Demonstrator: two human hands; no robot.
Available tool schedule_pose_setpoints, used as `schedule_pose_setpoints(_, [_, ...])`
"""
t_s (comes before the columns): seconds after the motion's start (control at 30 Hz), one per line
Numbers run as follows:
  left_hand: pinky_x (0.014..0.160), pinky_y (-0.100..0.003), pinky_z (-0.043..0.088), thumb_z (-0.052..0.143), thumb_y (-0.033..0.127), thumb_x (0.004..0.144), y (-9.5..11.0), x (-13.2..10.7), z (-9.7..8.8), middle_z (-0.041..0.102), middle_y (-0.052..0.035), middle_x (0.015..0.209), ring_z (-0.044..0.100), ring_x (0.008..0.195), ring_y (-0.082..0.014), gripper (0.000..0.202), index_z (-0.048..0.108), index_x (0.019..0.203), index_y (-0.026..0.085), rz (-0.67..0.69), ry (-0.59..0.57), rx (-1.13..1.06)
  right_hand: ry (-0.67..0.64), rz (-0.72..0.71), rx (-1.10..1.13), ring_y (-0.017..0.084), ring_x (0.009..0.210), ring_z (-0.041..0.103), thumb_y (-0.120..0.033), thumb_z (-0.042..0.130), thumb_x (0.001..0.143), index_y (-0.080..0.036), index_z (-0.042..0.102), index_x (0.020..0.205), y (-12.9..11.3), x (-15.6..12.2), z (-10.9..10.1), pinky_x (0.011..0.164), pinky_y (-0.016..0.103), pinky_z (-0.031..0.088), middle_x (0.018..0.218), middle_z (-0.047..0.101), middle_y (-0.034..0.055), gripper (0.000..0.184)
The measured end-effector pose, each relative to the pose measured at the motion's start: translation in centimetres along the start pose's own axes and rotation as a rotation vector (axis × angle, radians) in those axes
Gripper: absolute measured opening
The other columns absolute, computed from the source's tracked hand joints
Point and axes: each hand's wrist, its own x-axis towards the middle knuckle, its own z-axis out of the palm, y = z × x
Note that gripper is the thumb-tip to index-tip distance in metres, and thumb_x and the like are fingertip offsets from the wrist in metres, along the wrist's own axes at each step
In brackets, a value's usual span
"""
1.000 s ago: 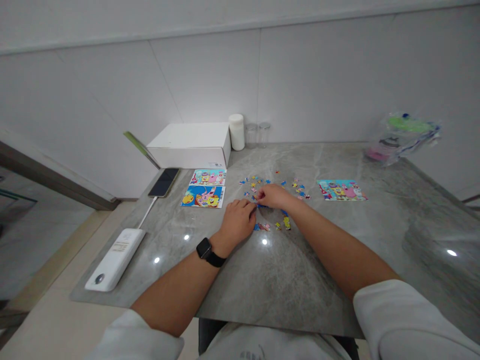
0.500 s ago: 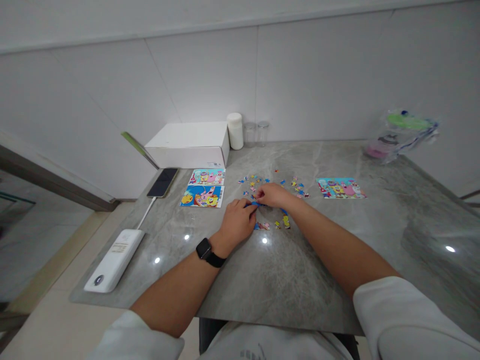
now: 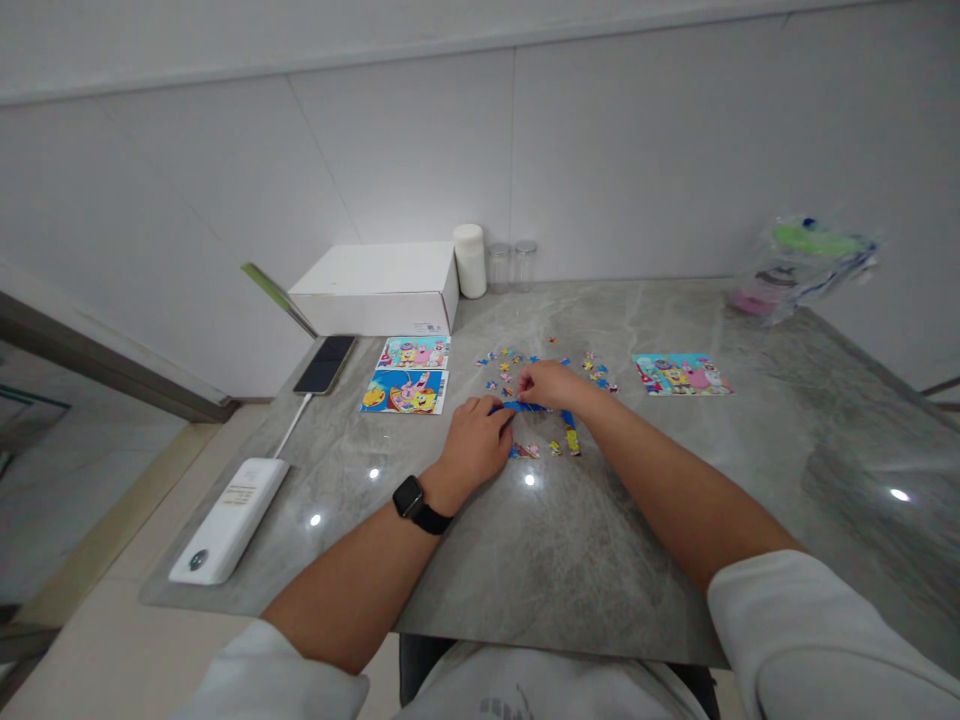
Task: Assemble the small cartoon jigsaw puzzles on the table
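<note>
A partly joined jigsaw puzzle (image 3: 571, 437) lies on the table in front of me, with a blue strip along its top and a yellow piece down its right side. At its left edge rests my left hand (image 3: 478, 440), fingers curled, with thumb and forefinger pressing the upper left corner. My right hand (image 3: 547, 386) hovers over the blue top strip, fingertips pinched together around what looks like a small jigsaw piece, mostly hidden. Loose jigsaw pieces (image 3: 598, 373) are scattered beyond both hands. Below the strip are a few colourful pieces (image 3: 525, 451).
Two picture cards (image 3: 405, 392) lie to the left, another card (image 3: 682, 375) to the right. A phone (image 3: 325, 364) is cabled to a white power bank (image 3: 229, 522). Behind stand a white box (image 3: 379, 290), a white bottle (image 3: 470, 262), two clear jars (image 3: 511, 268) and a plastic bag (image 3: 799, 270).
My right hand has shifted slightly to the right, uncovering more of the blue strip. My left hand stays at the puzzle's left edge.
</note>
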Motion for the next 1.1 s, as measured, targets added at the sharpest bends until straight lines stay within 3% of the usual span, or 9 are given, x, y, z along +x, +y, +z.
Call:
schedule_pose_setpoints(0.27, [0.106, -0.045, 0.049, 0.058, 0.026, 0.100, 0.0, -0.1, 0.2, 0.068, -0.0099, 0.129, 0.060, 0.118, -0.0279, 0.035, 0.074, 0.131, 0.024, 0.010, 0.011, -0.003, -0.079, 0.022, -0.037, 0.019, 0.087, 0.074, -0.022, 0.077, 0.085, -0.023, 0.084, 0.096, 0.2, -0.6, -1.2, 0.070, 0.023, 0.047, 0.095, 0.083, 0.0031, 0.013])
schedule_pose_setpoints(0.7, [0.104, -0.048, 0.047, 0.060, 0.034, 0.102, 0.4, -0.2, -0.1, 0.064, -0.0111, 0.135, 0.057, 0.122, -0.0307, 0.036, 0.071, 0.136, 0.027, -0.001, -0.019, 0.031, -0.113, 0.028, -0.039, 0.018, 0.078, 0.073, -0.022, 0.076, 0.086, -0.022, 0.085, 0.097, 0.1, -0.6, -1.2, 0.067, 0.024, 0.046, 0.092, 0.083, 0.0035, 0.014])
schedule_pose_setpoints(1.1, [0.106, -0.049, 0.046, 0.059, 0.035, 0.103, 0.3, -0.2, 0.0, 0.064, -0.0109, 0.133, 0.056, 0.123, -0.0305, 0.035, 0.070, 0.134, 0.027, -0.006, -0.021, 0.038, 0.030, -0.040, -0.033, 0.020, 0.090, 0.073, -0.032, 0.073, 0.091, -0.023, 0.083, 0.098, 0.0, 0.3, 0.8, 0.075, 0.025, 0.047, 0.099, 0.083, 0.0044, 0.015])
